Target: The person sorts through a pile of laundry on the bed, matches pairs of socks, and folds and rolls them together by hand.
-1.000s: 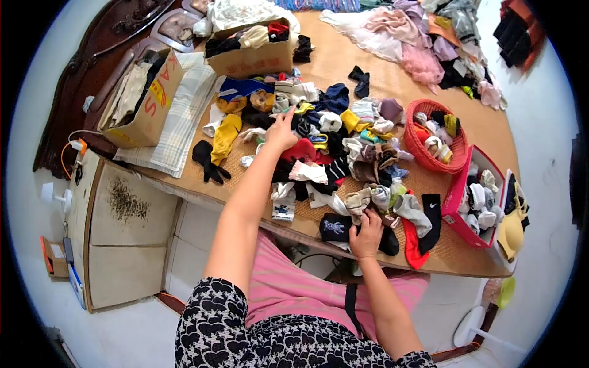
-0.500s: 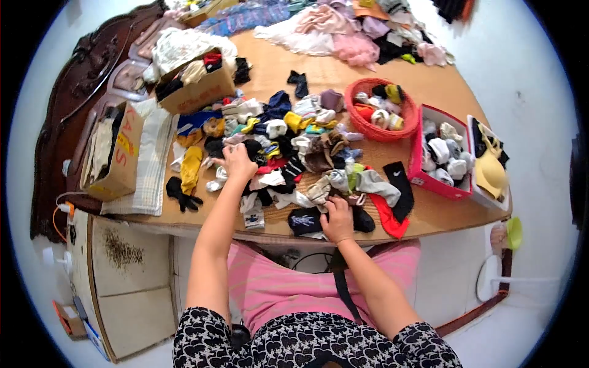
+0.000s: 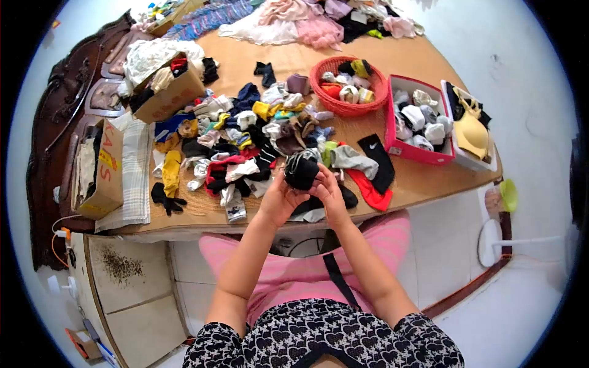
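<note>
A black sock with thin light stripes [image 3: 301,172] is held up between both hands above the near edge of the bed. My left hand [image 3: 280,199] has its fingers around the sock's left side, and my right hand [image 3: 328,193] grips its right side. Behind and left of the hands spreads a pile of mixed socks [image 3: 245,138]. Just right of them lie a grey sock [image 3: 354,161], a red sock [image 3: 370,191] and a black sock with a white logo [image 3: 376,162]. Part of a dark sock [image 3: 348,196] shows beside my right wrist.
A red basket [image 3: 350,110] and a pink box [image 3: 420,153] hold socks at the right. A white box [image 3: 485,162] holds a beige bra. Cardboard boxes [image 3: 172,98] of clothes stand left. More clothes [image 3: 313,27] lie at the far edge.
My left hand has come from the pile toward my right hand, and both now hold the black striped sock. My right hand has risen off the dark socks. The view has shifted right.
</note>
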A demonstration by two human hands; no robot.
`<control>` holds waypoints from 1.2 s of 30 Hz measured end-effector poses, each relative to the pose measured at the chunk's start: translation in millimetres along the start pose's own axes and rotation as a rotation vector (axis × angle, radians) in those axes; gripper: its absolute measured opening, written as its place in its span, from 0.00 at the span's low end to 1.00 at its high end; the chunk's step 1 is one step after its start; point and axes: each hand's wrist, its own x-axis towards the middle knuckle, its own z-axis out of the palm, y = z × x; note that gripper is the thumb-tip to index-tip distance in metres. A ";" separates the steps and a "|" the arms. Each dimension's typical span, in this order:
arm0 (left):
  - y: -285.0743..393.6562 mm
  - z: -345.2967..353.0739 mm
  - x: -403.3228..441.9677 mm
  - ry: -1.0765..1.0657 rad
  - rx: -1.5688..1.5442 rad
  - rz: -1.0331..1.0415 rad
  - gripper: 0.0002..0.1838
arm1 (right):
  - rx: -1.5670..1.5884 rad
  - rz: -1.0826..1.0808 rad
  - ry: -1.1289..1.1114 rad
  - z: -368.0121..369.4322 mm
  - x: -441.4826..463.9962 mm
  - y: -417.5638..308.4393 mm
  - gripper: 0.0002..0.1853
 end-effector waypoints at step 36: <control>-43.4 -78.3 -17.8 0.283 1.043 0.334 0.11 | 0.343 0.285 0.412 -77.1 -14.7 -29.0 0.16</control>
